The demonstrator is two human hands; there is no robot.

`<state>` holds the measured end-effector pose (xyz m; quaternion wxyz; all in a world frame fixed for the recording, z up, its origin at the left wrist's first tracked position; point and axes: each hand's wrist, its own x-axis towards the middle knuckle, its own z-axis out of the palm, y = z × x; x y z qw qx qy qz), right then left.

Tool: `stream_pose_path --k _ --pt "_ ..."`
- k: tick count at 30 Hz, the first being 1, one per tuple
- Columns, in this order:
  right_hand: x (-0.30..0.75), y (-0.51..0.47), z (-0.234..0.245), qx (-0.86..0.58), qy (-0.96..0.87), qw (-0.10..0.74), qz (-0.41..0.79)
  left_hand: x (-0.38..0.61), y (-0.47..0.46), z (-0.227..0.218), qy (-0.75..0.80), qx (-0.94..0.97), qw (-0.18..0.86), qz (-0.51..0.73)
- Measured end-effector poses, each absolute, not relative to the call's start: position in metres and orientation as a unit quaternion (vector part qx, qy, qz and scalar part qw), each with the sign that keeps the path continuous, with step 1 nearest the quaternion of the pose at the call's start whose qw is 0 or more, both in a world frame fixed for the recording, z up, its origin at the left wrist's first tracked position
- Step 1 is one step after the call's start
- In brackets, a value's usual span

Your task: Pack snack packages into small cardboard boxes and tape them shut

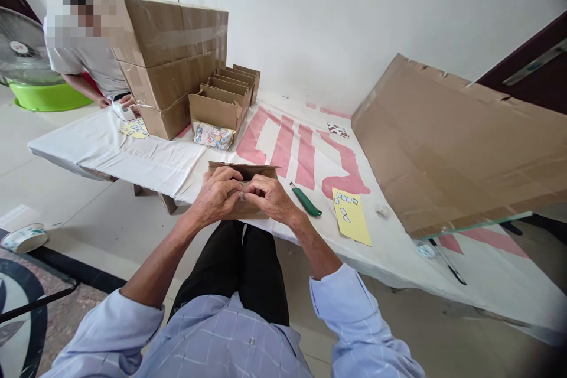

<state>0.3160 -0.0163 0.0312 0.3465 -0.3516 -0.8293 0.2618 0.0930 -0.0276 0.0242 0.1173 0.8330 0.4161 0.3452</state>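
A small open cardboard box (248,210) stands at the near edge of the cloth-covered table, right in front of me. My left hand (220,192) is closed on the box's near side, thumb and fingers pinched at its upper edge. My right hand (269,194) grips the same edge from the other side, and its fingertips almost meet those of the left. A small pale bit shows between the fingertips, too small to name. Most of the box's inside is hidden by the hands. To the right of the box lies a green utility knife (306,199).
Stacked taped cartons (166,59) and a row of open boxes (217,107) stand left, beside a printed packet (213,136). Right are a yellow sticker sheet (351,216) and a large cardboard panel (460,147). Another person (88,53) works at the far left, near a fan (26,50).
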Motion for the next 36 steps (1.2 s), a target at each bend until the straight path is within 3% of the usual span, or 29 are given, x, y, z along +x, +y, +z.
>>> stream_pose_path --k 15,25,36 --pt "0.313 -0.02 0.033 -0.348 -0.833 0.343 0.26 0.092 -0.027 0.021 0.392 0.835 0.126 0.365" --pt "0.303 -0.024 0.023 -0.384 -0.861 0.296 0.154 0.086 -0.024 0.011 0.372 0.832 0.128 0.391" --pt "0.304 -0.027 0.023 -0.363 -0.864 0.305 0.167 0.076 -0.024 0.011 0.369 0.84 0.126 0.377"
